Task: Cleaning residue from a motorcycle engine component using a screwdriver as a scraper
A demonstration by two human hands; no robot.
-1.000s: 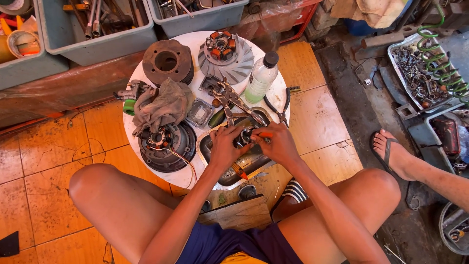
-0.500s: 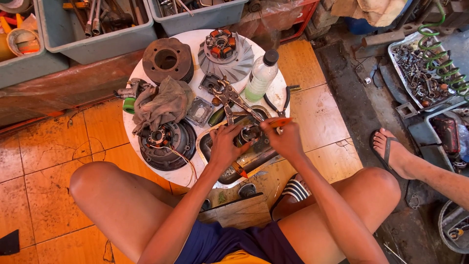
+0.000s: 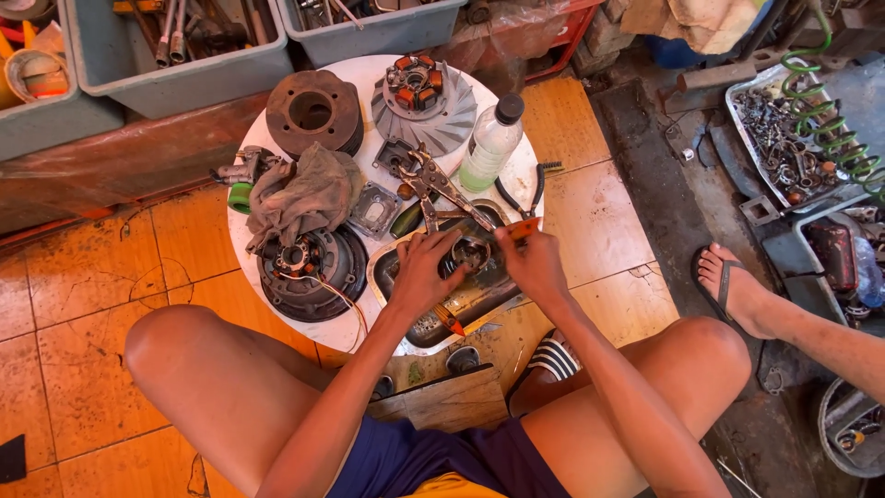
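Note:
I sit over a round white table [image 3: 369, 78]. My left hand [image 3: 421, 270] rests on a small dark metal part [image 3: 472, 254] that sits in a metal tray [image 3: 479, 300]. My right hand [image 3: 532, 261] is closed on an orange-handled tool [image 3: 522, 228] held at the same part. Another orange-tipped tool [image 3: 449, 321] lies in the tray below my left hand. Locking pliers [image 3: 433, 183] lie just beyond my hands.
On the table are a grey rag [image 3: 304, 195], a round stator plate [image 3: 302, 267], a rusty cylinder [image 3: 312, 112], a finned flywheel [image 3: 424, 101], a clear bottle [image 3: 489, 143] and black pliers [image 3: 525, 189]. Grey bins [image 3: 184, 69] stand behind. Another person's sandalled foot [image 3: 737, 286] is at right.
My right hand has lifted slightly up and right with the orange-handled tool. My left hand stays on the part in the tray.

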